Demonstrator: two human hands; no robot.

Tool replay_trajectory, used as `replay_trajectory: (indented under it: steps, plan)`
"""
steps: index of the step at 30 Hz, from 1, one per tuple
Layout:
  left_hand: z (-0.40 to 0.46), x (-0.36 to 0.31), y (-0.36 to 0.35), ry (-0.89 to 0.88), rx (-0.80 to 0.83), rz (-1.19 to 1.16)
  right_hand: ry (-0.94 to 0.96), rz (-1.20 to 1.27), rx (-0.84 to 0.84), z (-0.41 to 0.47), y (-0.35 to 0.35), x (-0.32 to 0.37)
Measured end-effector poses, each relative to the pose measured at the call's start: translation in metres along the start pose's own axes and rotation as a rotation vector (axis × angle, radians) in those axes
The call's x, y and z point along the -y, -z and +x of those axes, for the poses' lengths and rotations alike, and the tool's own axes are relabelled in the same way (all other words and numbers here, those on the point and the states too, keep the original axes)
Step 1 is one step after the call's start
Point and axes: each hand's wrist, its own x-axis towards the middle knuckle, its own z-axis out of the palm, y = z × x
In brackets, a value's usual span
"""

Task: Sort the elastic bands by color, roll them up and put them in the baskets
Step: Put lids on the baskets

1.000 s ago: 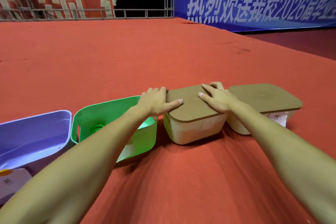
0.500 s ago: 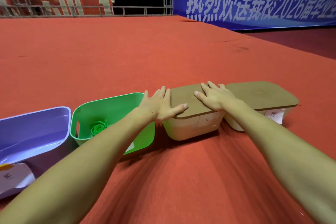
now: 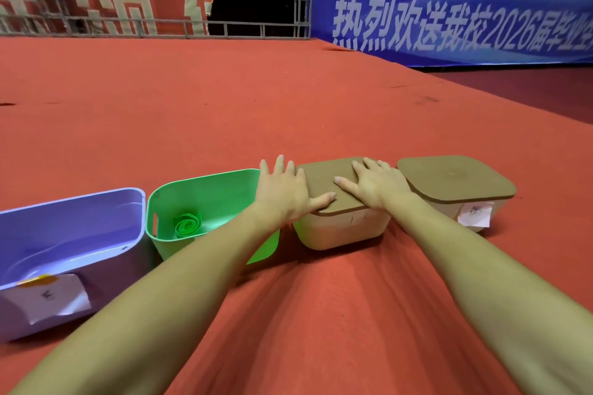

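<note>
Both hands, left hand (image 3: 284,192) and right hand (image 3: 377,184), lay flat and unclenched on the brown lid (image 3: 330,183), grasping nothing; even downward pressure should seat it on the beige basket (image 3: 343,231).

Left hand (image 3: 285,191) now lies flat with fingers straight at the left edge of the brown lid (image 3: 333,184); 1.0 s ago its fingers curl over that edge. Right hand (image 3: 373,183) also flattens on the lid, fingers spread. The cream basket (image 3: 343,229) sits level now, no longer tipped. Green rolled band (image 3: 186,224) in the green basket (image 3: 205,184) shows more fully than before.
</note>
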Motion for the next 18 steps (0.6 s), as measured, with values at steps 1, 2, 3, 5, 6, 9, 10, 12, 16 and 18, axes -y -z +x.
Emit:
replay_trajectory:
  steps: [1,2,3,5,6,9,10,12,16,18]
  plan:
    - [-0.005,-0.002,0.003,-0.006,-0.045,0.039,-0.004,-0.080,-0.066,-0.005,0.003,0.004]
    - [-0.010,-0.004,0.007,-0.018,-0.077,0.052,0.007,-0.154,-0.141,-0.011,0.005,0.009]
    - [-0.016,-0.006,0.012,-0.027,-0.096,0.033,0.029,-0.201,-0.209,-0.018,0.008,0.014]
    - [-0.027,-0.003,0.023,-0.028,-0.129,-0.057,0.067,-0.223,-0.296,-0.031,0.011,0.025]
    - [-0.034,0.001,0.028,-0.027,-0.158,-0.107,0.081,-0.206,-0.324,-0.039,0.013,0.031]
    - [-0.061,0.022,0.045,-0.059,-0.300,-0.250,0.128,-0.026,-0.427,-0.063,0.020,0.047]
    - [-0.074,0.029,0.051,-0.074,-0.340,-0.313,0.148,0.057,-0.468,-0.074,0.022,0.053]
    - [-0.103,0.045,0.061,-0.086,-0.400,-0.443,0.197,0.226,-0.533,-0.096,0.026,0.068]
    - [-0.174,0.080,0.076,-0.093,-0.531,-0.614,0.314,0.633,-0.541,-0.144,0.036,0.111]
    - [-0.213,0.096,0.082,-0.107,-0.597,-0.681,0.375,0.753,-0.562,-0.167,0.040,0.137]
